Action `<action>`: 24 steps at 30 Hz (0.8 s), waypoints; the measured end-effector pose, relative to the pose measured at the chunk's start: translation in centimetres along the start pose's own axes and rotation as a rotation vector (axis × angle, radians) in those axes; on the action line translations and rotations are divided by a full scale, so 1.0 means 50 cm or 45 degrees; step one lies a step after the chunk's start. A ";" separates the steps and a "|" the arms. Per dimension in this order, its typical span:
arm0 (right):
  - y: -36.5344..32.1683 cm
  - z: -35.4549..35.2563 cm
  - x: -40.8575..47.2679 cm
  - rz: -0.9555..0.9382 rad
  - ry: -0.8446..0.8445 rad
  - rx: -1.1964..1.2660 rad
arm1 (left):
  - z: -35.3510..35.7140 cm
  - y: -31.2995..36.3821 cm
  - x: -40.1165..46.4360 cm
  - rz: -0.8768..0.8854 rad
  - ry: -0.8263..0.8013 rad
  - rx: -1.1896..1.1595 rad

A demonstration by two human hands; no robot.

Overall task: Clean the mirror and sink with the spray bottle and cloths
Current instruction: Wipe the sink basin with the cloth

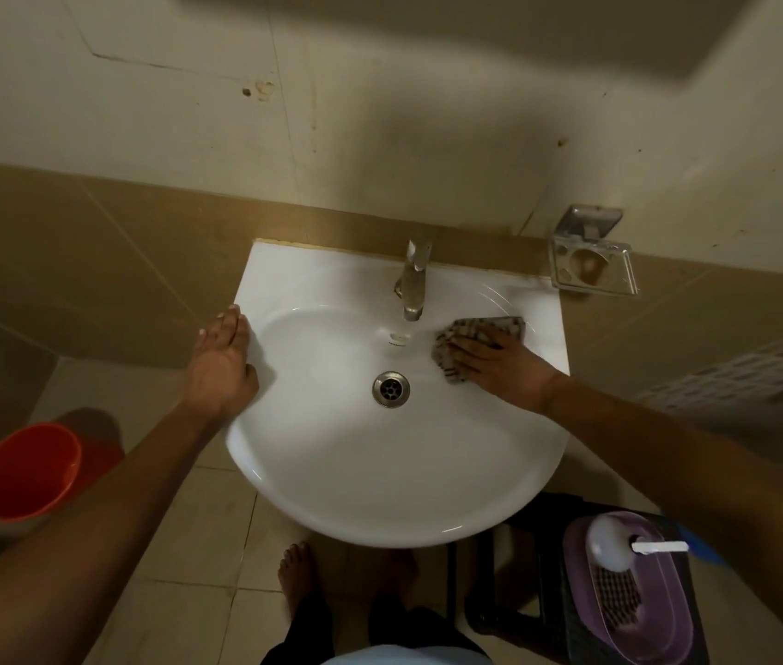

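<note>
Wiping the sink [394, 501], by the look of it, with the mirror out of view. Right hand [499, 364] flat on the checked cloth [480, 328], fingers straight and close together, pressing rather than pinching; cloth spread on the inner slope of the basin at about two o'clock from the drain [391, 388], just right of the tap [412, 285]. Palm-down pressure probably chosen to keep the cloth against the curved porcelain while rubbing.

Left hand [224, 362] on the sink's rim at nine o'clock from the drain, fingers extended along the edge, thumb tucked toward the bowl, holding nothing; likely a brace to steady the body while leaning in.

Spray bottle [612, 544] well apart from the work, at four o'clock from the drain, lying in a purple tub [663, 635] on a dark stool [514, 611], nozzle toward three o'clock. Second checked cloth [615, 602] in the same tub, touching the bottle. Parked within reach of the right hand, presumably for the next round of spraying.

Orange bucket [29, 470] on the floor at eight o'clock. Clear wall holder [593, 266] at one o'clock, beside the sink's back corner.
</note>
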State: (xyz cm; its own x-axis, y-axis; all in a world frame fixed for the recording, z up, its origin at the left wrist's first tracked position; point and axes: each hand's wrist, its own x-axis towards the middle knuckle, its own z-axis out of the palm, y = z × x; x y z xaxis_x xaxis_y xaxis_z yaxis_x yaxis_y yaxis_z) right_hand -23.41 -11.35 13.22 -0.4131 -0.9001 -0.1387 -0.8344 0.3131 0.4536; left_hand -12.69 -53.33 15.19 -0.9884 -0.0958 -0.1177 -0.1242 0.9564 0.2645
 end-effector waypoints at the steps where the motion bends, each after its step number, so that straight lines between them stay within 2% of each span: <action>1: -0.020 0.002 -0.013 0.112 0.020 0.098 | -0.001 -0.002 0.000 0.011 -0.005 0.000; 3: -0.081 -0.009 -0.016 0.484 0.060 0.360 | -0.004 -0.004 -0.001 0.024 -0.019 0.009; 7: -0.194 -0.055 0.063 1.514 -0.222 0.946 | -0.016 -0.014 -0.001 0.060 -0.057 0.040; 8: -0.208 -0.066 0.090 1.760 -0.213 1.099 | -0.018 -0.014 -0.001 0.069 -0.068 0.052; 11: -0.234 -0.100 0.192 2.379 0.039 1.705 | -0.027 -0.018 -0.002 0.088 -0.095 0.065; 13: -0.244 -0.117 0.257 2.660 0.283 2.103 | -0.030 -0.022 -0.005 0.106 -0.107 0.087; 15: -0.250 -0.135 0.317 2.666 0.421 2.542 | -0.033 -0.028 -0.006 0.129 -0.111 0.106; 17: -0.252 -0.161 0.393 2.461 0.505 2.803 | -0.035 -0.034 -0.006 0.146 -0.113 0.091; 18: -0.254 -0.166 0.431 2.490 0.483 2.824 | -0.036 -0.034 -0.006 0.153 -0.119 0.088; 21: -0.268 -0.190 0.522 2.574 0.641 2.773 | -0.037 -0.042 -0.005 0.179 -0.123 0.077; 22: -0.277 -0.202 0.533 2.501 0.589 2.671 | -0.036 -0.045 -0.005 0.188 -0.119 0.061; 24: -0.305 -0.227 0.530 2.176 0.346 2.357 | -0.035 -0.050 -0.004 0.194 -0.132 0.019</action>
State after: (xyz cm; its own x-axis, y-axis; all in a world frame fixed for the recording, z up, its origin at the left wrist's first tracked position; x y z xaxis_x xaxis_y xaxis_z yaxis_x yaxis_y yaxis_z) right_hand -17.51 -43.42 12.61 -0.8077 0.2828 -0.5173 0.5673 0.1339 -0.8125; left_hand -12.35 -56.17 16.24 -0.9813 0.0787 -0.1756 0.0282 0.9616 0.2729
